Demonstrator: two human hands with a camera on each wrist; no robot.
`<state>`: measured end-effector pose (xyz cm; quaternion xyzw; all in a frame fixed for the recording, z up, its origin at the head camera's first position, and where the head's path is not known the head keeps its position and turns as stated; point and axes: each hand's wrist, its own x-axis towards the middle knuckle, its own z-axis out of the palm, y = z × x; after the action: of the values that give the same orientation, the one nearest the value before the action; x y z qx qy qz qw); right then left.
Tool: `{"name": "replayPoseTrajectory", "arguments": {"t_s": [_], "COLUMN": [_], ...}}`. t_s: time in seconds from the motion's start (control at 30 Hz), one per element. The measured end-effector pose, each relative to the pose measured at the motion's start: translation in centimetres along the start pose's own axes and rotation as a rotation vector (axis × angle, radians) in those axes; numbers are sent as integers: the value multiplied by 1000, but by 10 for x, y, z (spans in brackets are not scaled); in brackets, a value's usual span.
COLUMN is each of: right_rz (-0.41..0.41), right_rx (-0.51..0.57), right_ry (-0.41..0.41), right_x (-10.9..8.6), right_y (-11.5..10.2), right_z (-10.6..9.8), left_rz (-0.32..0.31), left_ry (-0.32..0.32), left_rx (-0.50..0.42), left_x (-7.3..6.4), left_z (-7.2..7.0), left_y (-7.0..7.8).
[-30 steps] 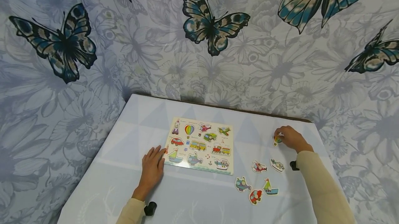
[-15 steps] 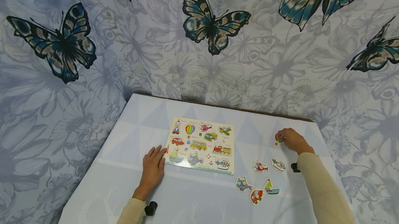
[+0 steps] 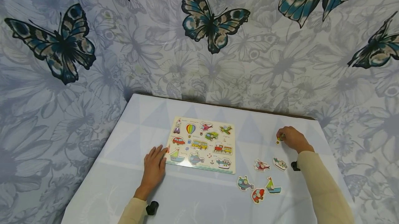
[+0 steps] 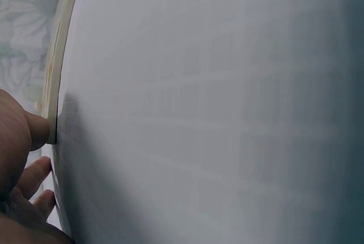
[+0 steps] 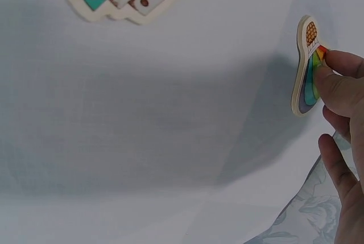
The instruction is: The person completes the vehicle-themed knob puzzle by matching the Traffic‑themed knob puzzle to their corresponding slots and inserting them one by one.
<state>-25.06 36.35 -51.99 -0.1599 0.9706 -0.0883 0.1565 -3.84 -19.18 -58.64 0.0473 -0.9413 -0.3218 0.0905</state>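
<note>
My right hand [image 3: 293, 138] pinches a wooden hot-air balloon puzzle piece [image 5: 311, 79] between thumb and fingertips at the table's right side. In the right wrist view its basket end points up and the rainbow envelope is partly covered by the fingers. My left hand [image 3: 154, 165] rests by the lower left corner of the puzzle board [image 3: 202, 165], fingers stretched out. In the left wrist view the thumb touches the corner of the board's edge [image 4: 56, 79]. The board carries colourful vehicle pictures, among them a balloon, a bus and a train.
Loose puzzle pieces lie right of the board: a helicopter [image 3: 261, 165], a ship [image 3: 280, 163], a submarine [image 3: 245, 183], a sailboat [image 3: 273, 186] and a red piece [image 3: 257, 195]. The white patterned table [image 3: 205, 196] ends at a butterfly-print backdrop [image 3: 149, 43].
The balloon piece has turned in my right fingers, so less of its face shows in the head view. My left hand stays at the board's corner.
</note>
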Motion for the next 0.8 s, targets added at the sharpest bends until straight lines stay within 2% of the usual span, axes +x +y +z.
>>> {"name": "replayPoseTrajectory", "arguments": {"t_s": [0.23, 0.5, 0.8], "right_rz": [8, 1, -55], "right_rx": [-3, -19, -5], "right_ry": [-18, 5, 47], "right_x": [0, 2, 5], "right_y": [-1, 2, -7], "right_z": [-1, -3, -7], "left_rz": [-8, -14, 30], "left_ry": [-4, -4, 59], "left_rx": [5, 4, 0], "left_x": [0, -2, -3], "left_z": [0, 2, 2], "left_y": [0, 1, 3]}}
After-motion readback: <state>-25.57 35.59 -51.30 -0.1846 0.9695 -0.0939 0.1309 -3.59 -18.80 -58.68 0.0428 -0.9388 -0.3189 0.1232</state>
